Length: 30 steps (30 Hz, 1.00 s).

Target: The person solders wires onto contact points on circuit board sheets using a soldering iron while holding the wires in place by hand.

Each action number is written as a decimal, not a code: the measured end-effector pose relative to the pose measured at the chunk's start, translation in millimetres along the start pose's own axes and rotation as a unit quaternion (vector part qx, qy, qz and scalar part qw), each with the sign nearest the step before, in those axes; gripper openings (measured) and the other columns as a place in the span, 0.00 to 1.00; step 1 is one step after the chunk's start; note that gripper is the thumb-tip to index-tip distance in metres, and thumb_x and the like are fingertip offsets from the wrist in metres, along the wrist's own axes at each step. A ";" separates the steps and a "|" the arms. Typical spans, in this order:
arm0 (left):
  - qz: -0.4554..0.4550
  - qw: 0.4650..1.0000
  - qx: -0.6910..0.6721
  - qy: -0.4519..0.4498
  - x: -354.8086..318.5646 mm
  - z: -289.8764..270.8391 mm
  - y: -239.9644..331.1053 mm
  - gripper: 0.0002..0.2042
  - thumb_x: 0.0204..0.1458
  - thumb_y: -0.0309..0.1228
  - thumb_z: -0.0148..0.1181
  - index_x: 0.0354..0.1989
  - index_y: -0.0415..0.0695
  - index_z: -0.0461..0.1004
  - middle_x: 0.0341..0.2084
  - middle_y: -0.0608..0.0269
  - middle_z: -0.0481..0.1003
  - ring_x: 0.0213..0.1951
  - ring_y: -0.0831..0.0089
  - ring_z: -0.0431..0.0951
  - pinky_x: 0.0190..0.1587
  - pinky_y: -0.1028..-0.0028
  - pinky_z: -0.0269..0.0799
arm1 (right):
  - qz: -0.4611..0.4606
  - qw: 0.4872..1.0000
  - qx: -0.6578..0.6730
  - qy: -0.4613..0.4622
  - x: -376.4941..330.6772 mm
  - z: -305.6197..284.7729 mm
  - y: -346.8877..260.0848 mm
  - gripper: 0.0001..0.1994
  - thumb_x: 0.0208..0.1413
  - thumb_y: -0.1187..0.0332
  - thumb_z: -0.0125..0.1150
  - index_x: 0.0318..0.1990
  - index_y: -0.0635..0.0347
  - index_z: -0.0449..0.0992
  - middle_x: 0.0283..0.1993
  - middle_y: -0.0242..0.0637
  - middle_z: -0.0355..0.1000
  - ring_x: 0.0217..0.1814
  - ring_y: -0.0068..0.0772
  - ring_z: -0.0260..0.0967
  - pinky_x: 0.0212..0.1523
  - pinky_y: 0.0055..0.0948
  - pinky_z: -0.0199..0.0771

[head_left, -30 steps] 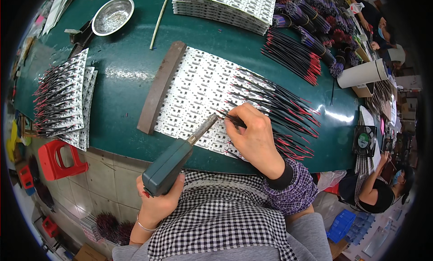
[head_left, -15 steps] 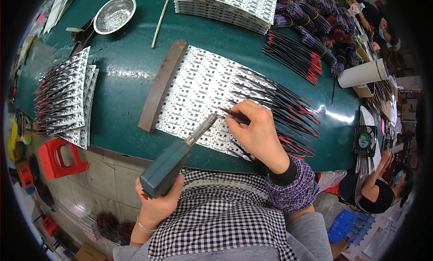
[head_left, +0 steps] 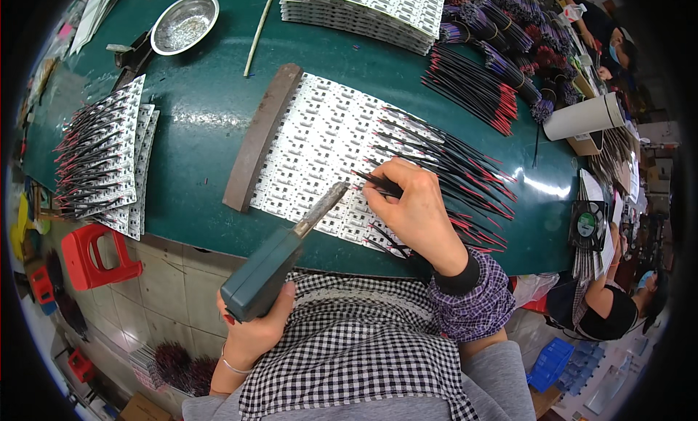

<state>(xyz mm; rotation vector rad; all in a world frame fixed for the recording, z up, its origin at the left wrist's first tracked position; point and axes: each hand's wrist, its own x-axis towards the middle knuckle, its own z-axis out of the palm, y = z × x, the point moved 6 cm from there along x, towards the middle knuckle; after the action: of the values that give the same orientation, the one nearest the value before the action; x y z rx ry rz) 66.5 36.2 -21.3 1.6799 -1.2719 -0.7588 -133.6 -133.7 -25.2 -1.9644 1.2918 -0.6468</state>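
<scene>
A white circuit board panel [head_left: 309, 141] with rows of small dark parts lies in front of me on the green table. My left hand [head_left: 256, 326] is closed around a dark green soldering gun [head_left: 263, 270], whose metal tip reaches up over the panel. Close to that tip, my right hand [head_left: 414, 206] pinches black wires [head_left: 379, 182] between thumb and fingers, with their ends at the board. Along the panel's right part, rows of black wires with red ones [head_left: 465, 166] stick out to the right. A brown bar [head_left: 263, 139] lies along the panel's left edge.
Wired panels [head_left: 105, 155] lie at left, with a metal bowl [head_left: 185, 25] behind. A stack of panels [head_left: 360, 17] stands at the back. Bundled wires [head_left: 494, 28], loose wires [head_left: 472, 86] and a white cylinder [head_left: 585, 117] sit at right. A red stool [head_left: 102, 255] is lower left. Other people work at right.
The soldering gun has shifted slightly back and left, its tip a little farther from the wire ends. My right hand has hardly moved. The person at right has moved an arm.
</scene>
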 end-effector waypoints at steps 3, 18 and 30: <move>-0.019 1.000 -0.010 -0.008 -6.3 -4.6 -3.2 0.11 0.48 0.21 0.69 0.40 0.36 0.79 0.30 0.62 0.80 0.28 0.74 0.78 0.32 0.76 0.74 | -0.001 1.000 -0.015 -0.009 -1.7 -1.3 0.3 0.06 0.51 0.74 0.64 0.32 0.70 0.76 0.31 0.46 0.72 0.31 0.48 0.72 0.33 0.41 0.70; -0.005 0.998 -0.066 -0.001 10.7 8.4 0.1 0.06 0.45 0.21 0.68 0.32 0.36 0.80 0.23 0.62 0.79 0.19 0.77 0.75 0.24 0.77 0.70 | 0.002 0.997 -0.063 0.046 -5.8 7.5 -3.9 0.05 0.49 0.77 0.65 0.31 0.69 0.76 0.30 0.40 0.73 0.26 0.30 0.74 0.27 0.26 0.76; -0.045 0.996 -0.064 0.049 -2.4 -1.7 -5.0 0.08 0.47 0.25 0.71 0.35 0.37 0.81 0.26 0.60 0.81 0.23 0.72 0.79 0.27 0.74 0.73 | 0.019 0.999 -0.044 0.022 -7.0 6.2 -5.0 0.06 0.52 0.73 0.64 0.32 0.67 0.76 0.31 0.44 0.72 0.27 0.42 0.73 0.29 0.37 0.72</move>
<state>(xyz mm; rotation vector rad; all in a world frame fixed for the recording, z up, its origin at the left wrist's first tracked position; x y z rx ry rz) 69.4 39.5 -25.2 1.6588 -1.0634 -0.7855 -128.8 -124.2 -25.6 -2.0003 1.4033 -0.6286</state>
